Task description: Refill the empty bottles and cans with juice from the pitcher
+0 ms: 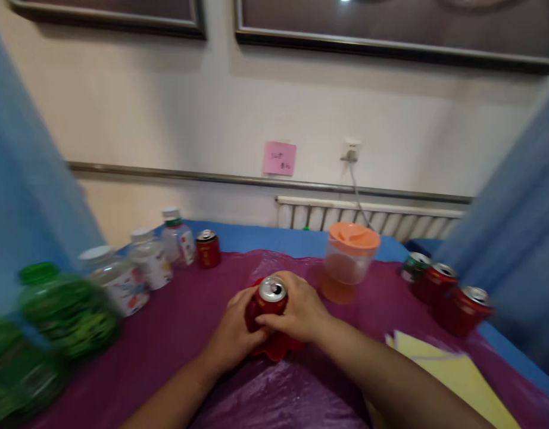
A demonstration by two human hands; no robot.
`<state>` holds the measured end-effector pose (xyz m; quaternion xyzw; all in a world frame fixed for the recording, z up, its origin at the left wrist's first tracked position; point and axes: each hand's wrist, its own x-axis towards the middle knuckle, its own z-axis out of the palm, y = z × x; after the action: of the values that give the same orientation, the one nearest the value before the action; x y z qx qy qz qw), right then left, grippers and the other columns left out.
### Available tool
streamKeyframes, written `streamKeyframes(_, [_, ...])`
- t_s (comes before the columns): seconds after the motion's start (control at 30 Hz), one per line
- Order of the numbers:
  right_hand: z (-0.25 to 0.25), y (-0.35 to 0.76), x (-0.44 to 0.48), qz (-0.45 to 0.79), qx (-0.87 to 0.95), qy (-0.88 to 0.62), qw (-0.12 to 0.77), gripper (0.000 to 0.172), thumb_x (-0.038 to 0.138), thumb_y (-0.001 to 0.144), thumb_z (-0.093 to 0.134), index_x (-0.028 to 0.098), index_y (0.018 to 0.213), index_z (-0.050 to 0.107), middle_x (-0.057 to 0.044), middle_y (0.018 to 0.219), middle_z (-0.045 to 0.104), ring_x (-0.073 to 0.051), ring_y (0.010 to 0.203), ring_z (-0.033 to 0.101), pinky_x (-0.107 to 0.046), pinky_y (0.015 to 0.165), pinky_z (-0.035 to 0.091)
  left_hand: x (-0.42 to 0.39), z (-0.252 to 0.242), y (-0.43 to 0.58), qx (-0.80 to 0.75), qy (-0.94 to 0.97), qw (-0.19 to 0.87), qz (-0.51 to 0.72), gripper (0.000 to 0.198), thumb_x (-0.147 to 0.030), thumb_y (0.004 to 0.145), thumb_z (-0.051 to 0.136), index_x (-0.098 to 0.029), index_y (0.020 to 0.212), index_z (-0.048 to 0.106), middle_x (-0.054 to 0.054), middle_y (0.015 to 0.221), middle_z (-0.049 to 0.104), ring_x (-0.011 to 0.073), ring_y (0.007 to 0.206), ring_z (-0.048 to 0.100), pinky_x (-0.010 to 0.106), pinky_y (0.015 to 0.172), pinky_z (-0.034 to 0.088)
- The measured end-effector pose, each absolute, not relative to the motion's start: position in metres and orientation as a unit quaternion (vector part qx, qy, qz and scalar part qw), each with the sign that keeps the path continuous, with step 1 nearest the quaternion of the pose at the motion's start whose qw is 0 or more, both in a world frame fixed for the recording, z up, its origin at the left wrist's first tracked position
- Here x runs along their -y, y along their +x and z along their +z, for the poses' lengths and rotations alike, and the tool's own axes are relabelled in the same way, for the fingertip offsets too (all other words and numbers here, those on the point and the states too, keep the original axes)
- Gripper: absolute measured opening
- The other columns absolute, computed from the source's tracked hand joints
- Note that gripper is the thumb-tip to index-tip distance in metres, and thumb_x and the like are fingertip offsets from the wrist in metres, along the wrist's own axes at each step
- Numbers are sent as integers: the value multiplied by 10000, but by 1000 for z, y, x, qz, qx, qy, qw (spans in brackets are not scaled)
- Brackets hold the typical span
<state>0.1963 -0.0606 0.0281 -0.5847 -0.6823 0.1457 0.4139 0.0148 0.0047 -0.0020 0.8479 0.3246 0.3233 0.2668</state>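
Observation:
A red drink can (268, 304) with an opened silver top is in the middle of the view, slightly tilted. My left hand (239, 325) wraps round its lower left side. From the right, my right hand (300, 305) grips the same can higher up, thumb across its front. Under the can lies a red scalloped piece (277, 348), partly hidden by my hands; whether the can touches it I cannot tell. Right behind my right hand stands a clear jug (346, 268) with an orange lid and some orange liquid.
A purple plastic sheet (176, 333) covers the blue table (274, 238). On the left stand green bottles (66, 313), clear labelled bottles (118, 280) and another red can (208, 249). Several cans (462, 310) and yellow paper (453, 372) are on the right. A radiator (319, 214) runs behind.

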Motion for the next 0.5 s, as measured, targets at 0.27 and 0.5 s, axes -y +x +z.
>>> streamKeyframes(0.27, [61,204,44,36,659,-602,450,667,555,662,879,230,1183,619,-69,1160,694,-276,1068,655,-461,953,510,-43,-24,16,-309,862,216,339,814,-634,720,755,-247,1404,544,123,1354,662,376,1193,655,521,1027,542])
streamKeyframes(0.5, [87,249,117,44,565,-593,572,630,531,660,867,233,1158,622,-40,1097,723,-229,997,684,-384,906,539,-48,-30,17,-329,861,193,337,826,-665,751,690,-237,1440,536,134,1410,619,356,1206,661,503,1053,542])
